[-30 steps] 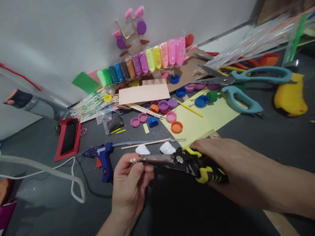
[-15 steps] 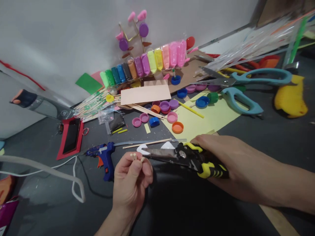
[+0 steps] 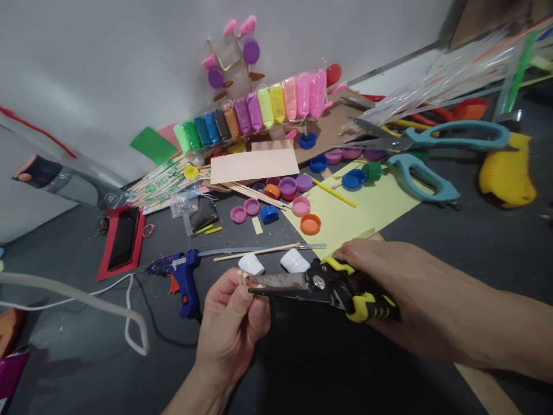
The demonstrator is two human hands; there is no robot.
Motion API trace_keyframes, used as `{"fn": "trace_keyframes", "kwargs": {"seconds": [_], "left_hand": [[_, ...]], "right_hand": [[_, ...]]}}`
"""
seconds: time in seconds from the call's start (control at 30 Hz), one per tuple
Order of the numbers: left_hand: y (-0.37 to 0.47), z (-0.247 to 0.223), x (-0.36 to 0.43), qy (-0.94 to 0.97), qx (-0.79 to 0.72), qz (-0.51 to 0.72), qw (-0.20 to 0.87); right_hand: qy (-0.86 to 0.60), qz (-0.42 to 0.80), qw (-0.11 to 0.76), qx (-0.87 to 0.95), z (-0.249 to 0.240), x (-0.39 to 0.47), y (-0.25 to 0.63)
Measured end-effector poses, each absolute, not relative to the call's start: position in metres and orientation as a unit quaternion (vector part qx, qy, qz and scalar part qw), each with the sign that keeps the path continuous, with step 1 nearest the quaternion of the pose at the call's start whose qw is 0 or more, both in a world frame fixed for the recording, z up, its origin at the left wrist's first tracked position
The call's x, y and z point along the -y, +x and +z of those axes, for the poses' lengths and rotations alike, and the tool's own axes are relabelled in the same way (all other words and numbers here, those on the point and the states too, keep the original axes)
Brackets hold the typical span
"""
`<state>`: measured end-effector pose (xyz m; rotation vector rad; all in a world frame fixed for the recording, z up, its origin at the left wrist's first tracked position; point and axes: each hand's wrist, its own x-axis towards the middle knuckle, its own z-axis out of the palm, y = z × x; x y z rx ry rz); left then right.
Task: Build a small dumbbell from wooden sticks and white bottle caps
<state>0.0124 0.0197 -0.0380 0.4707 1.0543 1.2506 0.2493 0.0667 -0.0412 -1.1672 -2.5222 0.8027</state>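
Small pale wooden sticks [image 3: 243, 277] are pinched between the thumb and fingers of my left hand [image 3: 233, 317], their ends poking up. My right hand [image 3: 389, 276] is wrapped round the black and yellow handles of a pair of shears [image 3: 319, 282]. The blades point left, slightly parted, with their tips at the stick ends beside my left thumb. Two white caps [image 3: 251, 264] lie just beyond the blades. Behind them a thin wooden stick [image 3: 263, 251] rests on the dark table [image 3: 173, 369].
A blue glue gun [image 3: 185, 282] with its cord lies left. Colourful bottle caps [image 3: 310, 224] and yellow paper [image 3: 367, 210] are beyond my hands. Blue-handled scissors [image 3: 462, 134] lie back right. Clay packets [image 3: 242, 117] and a bottle [image 3: 78, 187] stand farther back.
The shear tips have come onto the stick ends in my left hand. The sticks have tilted slightly, and the white caps show more clearly.
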Motion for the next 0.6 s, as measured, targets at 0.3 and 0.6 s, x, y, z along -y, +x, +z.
{"fn": "trace_keyframes", "kwargs": {"seconds": [0.3,0.6], "left_hand": [[0.0078,-0.042,-0.0202,0.217,-0.418,0.536,0.701],[0.0049,-0.0433,-0.0225,0.214,-0.402,0.552,0.699]], "right_hand": [[-0.376,0.223,0.145,0.888,-0.0427,-0.0694,0.2536],[-0.408,0.27,0.14,0.861,-0.0471,-0.0701,0.2534]]}}
